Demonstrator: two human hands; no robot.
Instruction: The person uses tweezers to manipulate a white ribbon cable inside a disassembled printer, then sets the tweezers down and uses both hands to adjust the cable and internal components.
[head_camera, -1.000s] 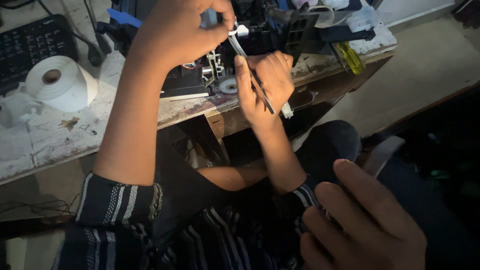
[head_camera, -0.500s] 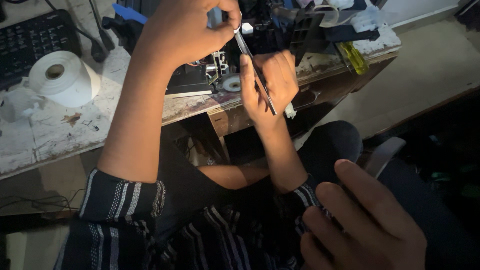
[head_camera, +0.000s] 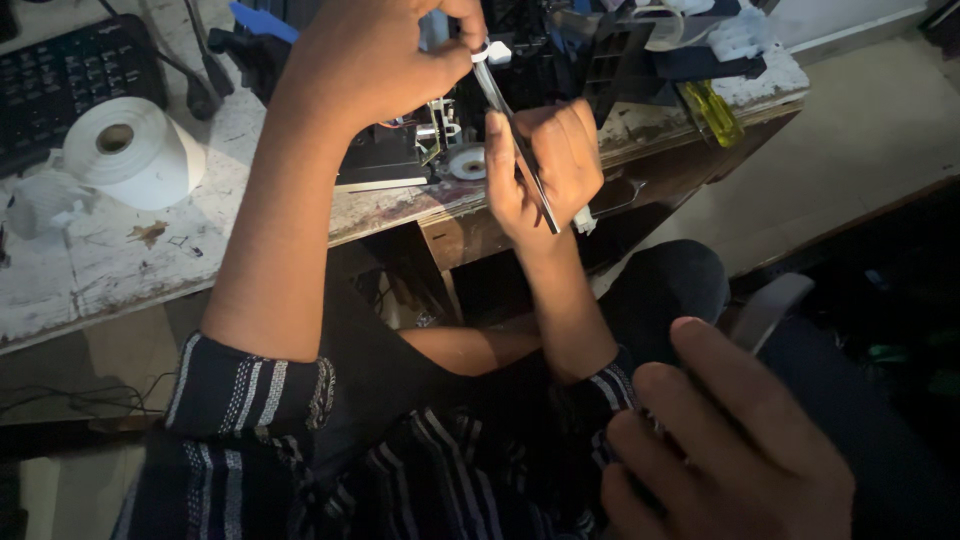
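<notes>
My left hand (head_camera: 375, 55) is raised over the workbench and pinches the white-tipped upper end of a thin dark metal rod (head_camera: 520, 160). My right hand (head_camera: 550, 165) is closed around the lower part of the same rod, just in front of the bench edge. The rod slants down to the right between the two hands. Behind them sits a black, partly opened machine (head_camera: 560, 60) with small metal parts and a white round wheel (head_camera: 466, 162). Both my arms wear striped sleeves.
A worn white workbench (head_camera: 120, 250) holds a white paper roll (head_camera: 130, 150), a black keyboard (head_camera: 60, 80) and a yellow-handled screwdriver (head_camera: 712, 112). Another person's hand (head_camera: 720, 440) lies at the bottom right, near a dark knee (head_camera: 670, 285).
Both hands and the rod have shifted slightly up and to the right; the grip is the same. The other person's hand has stayed put.
</notes>
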